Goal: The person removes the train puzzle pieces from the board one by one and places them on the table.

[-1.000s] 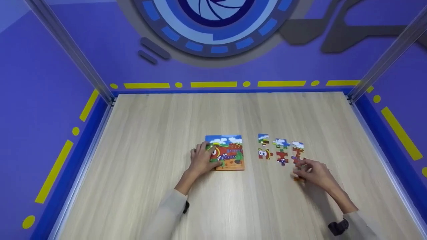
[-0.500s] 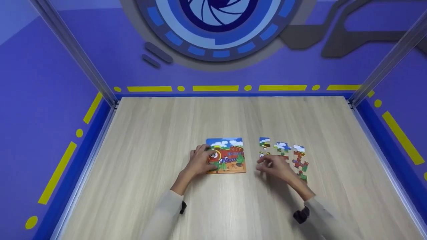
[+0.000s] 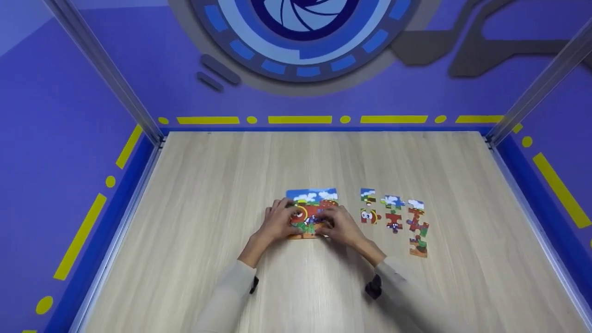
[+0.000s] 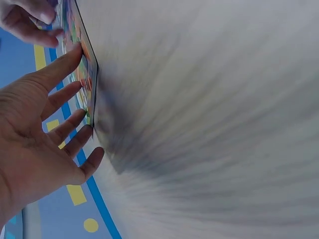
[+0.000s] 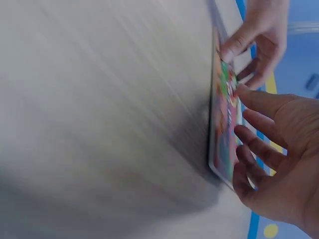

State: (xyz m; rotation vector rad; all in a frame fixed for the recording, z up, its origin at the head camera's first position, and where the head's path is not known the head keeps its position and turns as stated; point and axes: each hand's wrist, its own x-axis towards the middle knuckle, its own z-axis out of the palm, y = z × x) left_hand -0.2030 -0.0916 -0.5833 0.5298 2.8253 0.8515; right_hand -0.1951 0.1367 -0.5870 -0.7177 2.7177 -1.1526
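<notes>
A square jigsaw puzzle point(image 3: 312, 196) with a red train, blue sky and clouds lies mid-table. My left hand point(image 3: 277, 222) rests at its left edge, thumb on the lower part of the picture. In the left wrist view that left hand point(image 4: 45, 119) has spread, nearly straight fingers touching the puzzle. My right hand point(image 3: 343, 225) is over the right half, thumb and fingertips at the picture. The right wrist view shows the right hand point(image 5: 284, 149) with loosely bent fingers and the thumb tip on the puzzle point(image 5: 225, 119); no piece shows between them. Both hands partly hide the picture.
Loose jigsaw pieces stand in columns right of the puzzle: a cloud piece point(image 3: 368, 194), an eye piece point(image 3: 369, 216), a red piece point(image 3: 394, 221) and several others down to a cactus piece point(image 3: 418, 247). A blue wall point(image 3: 138, 60) with yellow dashes bounds the wooden table point(image 3: 231, 171).
My right hand has moved left from the right column of loose pieces, past the eye piece, onto the right half of the puzzle. My left hand has stayed at the puzzle's left edge.
</notes>
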